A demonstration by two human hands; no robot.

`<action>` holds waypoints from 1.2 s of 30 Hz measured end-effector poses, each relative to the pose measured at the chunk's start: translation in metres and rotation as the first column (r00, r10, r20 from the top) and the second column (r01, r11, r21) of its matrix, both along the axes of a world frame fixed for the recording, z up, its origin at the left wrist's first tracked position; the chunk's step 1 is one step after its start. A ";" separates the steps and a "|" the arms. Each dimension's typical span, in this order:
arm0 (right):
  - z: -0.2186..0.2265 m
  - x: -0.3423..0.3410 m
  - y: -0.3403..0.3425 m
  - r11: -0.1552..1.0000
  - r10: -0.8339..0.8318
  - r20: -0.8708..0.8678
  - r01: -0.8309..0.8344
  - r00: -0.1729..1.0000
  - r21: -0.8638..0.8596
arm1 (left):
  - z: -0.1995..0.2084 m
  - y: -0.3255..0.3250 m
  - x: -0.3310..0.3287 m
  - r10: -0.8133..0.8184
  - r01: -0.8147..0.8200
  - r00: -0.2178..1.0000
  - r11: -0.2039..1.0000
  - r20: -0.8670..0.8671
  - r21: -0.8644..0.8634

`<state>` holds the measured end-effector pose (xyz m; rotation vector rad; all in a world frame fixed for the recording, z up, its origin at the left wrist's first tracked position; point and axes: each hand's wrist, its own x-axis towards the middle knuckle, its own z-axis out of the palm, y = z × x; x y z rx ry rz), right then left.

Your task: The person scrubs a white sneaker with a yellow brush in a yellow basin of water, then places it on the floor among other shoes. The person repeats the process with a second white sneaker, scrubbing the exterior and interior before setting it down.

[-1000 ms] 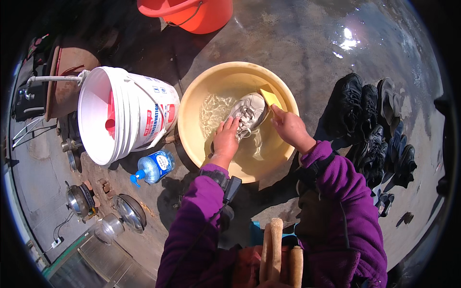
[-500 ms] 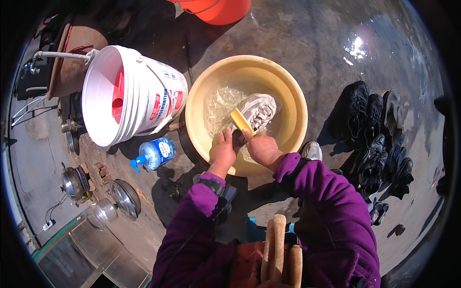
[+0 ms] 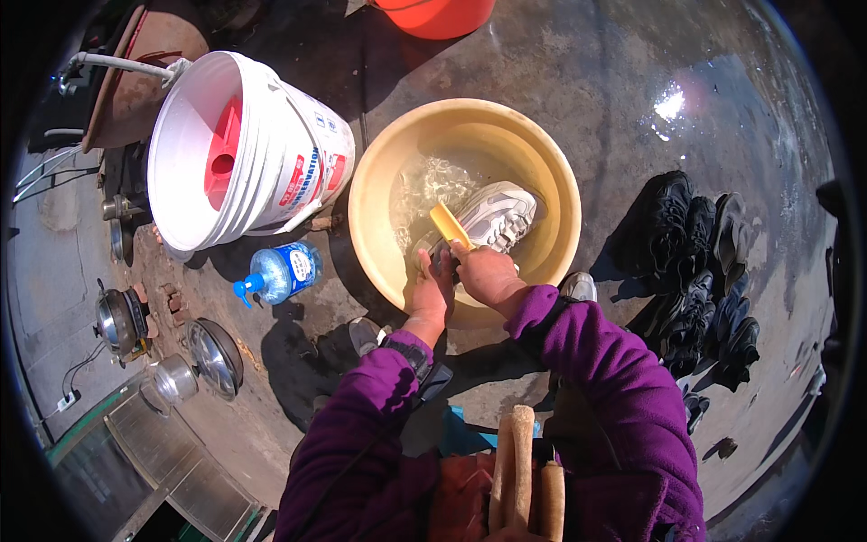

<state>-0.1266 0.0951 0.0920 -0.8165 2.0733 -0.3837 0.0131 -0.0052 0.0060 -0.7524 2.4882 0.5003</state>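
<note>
A yellow basin (image 3: 368, 194) on the ground holds rippling water and a white and grey lace-up sneaker (image 3: 497, 215). The sneaker lies partly on its side, toe toward the far right. Over its near end, my right hand (image 3: 490, 275) is closed around a yellow-backed brush (image 3: 449, 226); the bristles are out of sight. Close beside it, my left hand (image 3: 428, 294) grips the sneaker's near end, its fingers partly hidden by shoe and brush. Both forearms, in purple sleeves, reach over the basin's near rim.
Left of the basin, a white bucket (image 3: 262, 154) leans with a red item (image 3: 221, 158) inside. Nearby lies a blue pump bottle (image 3: 282, 273). Several dark shoes (image 3: 695, 271) stand to the right. An orange bucket (image 3: 438, 14) is at the far side; pots and lids (image 3: 215, 357) sit left.
The sneaker has rolled, showing more of its side panel and less of its laced top. Both hands stay close together at its near end. The whole view has shifted slightly.
</note>
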 end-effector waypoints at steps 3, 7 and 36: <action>0.003 -0.045 0.027 0.998 -0.061 -0.040 0.062 0.997 0.004 | 0.006 0.000 0.004 -0.242 0.255 0.958 0.964 0.155 -0.072; 0.002 -0.082 0.062 0.983 -0.169 -0.187 0.179 0.968 0.041 | 0.008 0.001 0.009 -0.206 0.208 0.977 0.977 0.058 -0.037; -0.029 -0.054 0.084 0.947 -0.313 -0.266 0.322 0.912 -0.010 | 0.026 -0.026 -0.009 -0.238 0.232 0.971 0.965 -0.035 -0.123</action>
